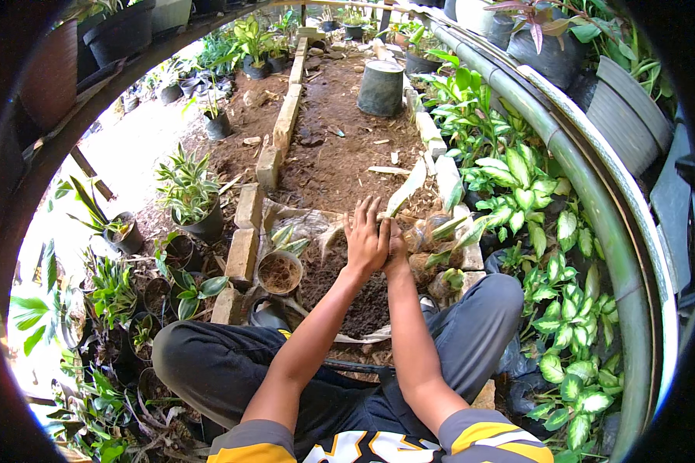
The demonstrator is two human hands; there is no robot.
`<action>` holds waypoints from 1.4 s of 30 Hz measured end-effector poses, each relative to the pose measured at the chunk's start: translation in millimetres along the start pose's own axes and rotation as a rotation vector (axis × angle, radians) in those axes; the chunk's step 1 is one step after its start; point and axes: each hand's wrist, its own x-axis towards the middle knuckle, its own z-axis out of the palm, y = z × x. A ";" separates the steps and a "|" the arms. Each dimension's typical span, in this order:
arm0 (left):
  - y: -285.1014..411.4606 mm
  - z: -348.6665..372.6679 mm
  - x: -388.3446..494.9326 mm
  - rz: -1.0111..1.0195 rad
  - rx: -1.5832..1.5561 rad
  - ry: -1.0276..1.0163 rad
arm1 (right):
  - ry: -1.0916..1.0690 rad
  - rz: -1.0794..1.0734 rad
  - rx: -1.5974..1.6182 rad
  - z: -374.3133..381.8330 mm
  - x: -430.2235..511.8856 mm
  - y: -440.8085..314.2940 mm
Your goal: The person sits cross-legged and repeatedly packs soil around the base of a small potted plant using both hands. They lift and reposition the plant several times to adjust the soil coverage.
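Note:
Both of my hands meet in front of me, above a heap of dark soil [370,309] on a pale sack [318,223]. My left hand [366,237] has its fingers stretched out and its palm against my right hand [396,243]. The fingers of my right hand are partly hidden, and whether anything lies between the palms cannot be told. Just beyond my hands rises a broad variegated leaf [408,188]. Right of them lie several root balls [423,266] with leaf cuttings. A small pot of fibrous soil [280,273] stands to the left of the heap.
Brick edging [240,254] runs along the left of the dirt bed, with more blocks [431,136] on the right. An upturned black bucket [380,89] stands farther off. Potted plants [205,214] line the left; variegated plants [521,179] and a curved bamboo pole [602,231] border the right.

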 end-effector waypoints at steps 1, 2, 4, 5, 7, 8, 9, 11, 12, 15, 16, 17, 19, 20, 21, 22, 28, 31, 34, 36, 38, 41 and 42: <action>0.1 0.0 -1.1 -0.008 0.039 -0.003 | -0.077 0.008 0.037 -7.4 3.3 3.2; -0.3 0.1 -3.1 -0.014 0.037 0.000 | -0.226 -0.083 -0.363 -13.8 11.6 5.3; -2.4 1.4 -5.5 -0.024 0.029 -0.015 | -0.290 -0.061 -0.218 -26.6 19.5 11.3; -4.1 1.7 -7.1 -0.030 0.038 -0.021 | -0.223 -0.020 -0.178 -30.2 21.1 14.6; -8.8 1.7 -7.3 -0.056 0.054 -0.079 | -0.164 0.078 -0.028 -30.6 19.5 17.5; -11.3 1.9 -5.6 -0.065 0.065 -0.103 | -0.039 0.150 0.031 -27.4 16.6 17.1; -14.8 1.1 -2.9 -0.099 0.017 -0.185 | -0.051 0.108 -0.025 -21.4 13.9 15.6; -22.3 -1.3 6.4 -0.180 -0.070 -0.348 | 0.081 0.057 -0.146 -5.1 8.3 8.1; -25.4 -1.2 14.6 -0.335 -0.351 -0.392 | 0.307 0.088 -0.222 1.3 2.1 1.4; -27.6 -3.1 17.1 -0.541 -0.705 -0.332 | 0.149 -0.068 -0.563 23.5 -9.7 -6.9; -27.8 -4.3 16.0 -0.555 -0.726 -0.320 | 0.163 -0.118 -0.565 29.2 -12.7 -7.8; -27.3 -5.3 14.0 -0.558 -0.739 -0.309 | 0.189 -0.153 -0.561 34.2 -14.6 -8.0; -26.5 -6.8 11.9 -0.585 -0.793 -0.308 | 0.240 -0.226 -0.552 42.7 -14.5 -7.5; -25.5 -6.9 10.6 -0.611 -0.834 -0.320 | 0.268 -0.263 -0.547 46.3 -13.8 -7.0; -24.4 -6.7 9.1 -0.679 -0.848 -0.344 | 0.287 -0.312 -0.541 48.7 -14.0 -7.4; -20.7 -4.1 5.3 -0.665 -0.941 -0.290 | 0.381 -0.326 -0.477 53.8 -10.2 -5.8; -12.1 6.2 -4.2 -0.626 -1.086 -0.210 | 0.448 -0.316 -0.680 65.0 -26.8 -16.5; -15.0 9.3 -6.4 -0.713 -1.159 -0.159 | 0.486 -0.325 -0.747 71.8 -29.4 -20.6; -20.1 8.4 -3.8 -0.843 -1.367 -0.076 | 0.418 -0.311 -0.567 73.9 -22.1 -27.0; -23.4 7.0 2.0 -0.845 -1.463 -0.071 | 0.403 -0.237 -0.437 68.6 -17.6 -32.0; -26.3 5.5 7.7 -0.833 -1.524 -0.031 | 0.334 -0.076 -0.426 61.3 -15.2 -30.0; -29.5 4.6 11.8 -0.659 -1.312 -0.019 | 0.183 0.046 -0.130 55.0 -8.5 -13.7; -30.6 4.1 11.2 -0.572 -1.201 -0.019 | 0.199 0.064 -0.141 52.7 -6.9 -9.1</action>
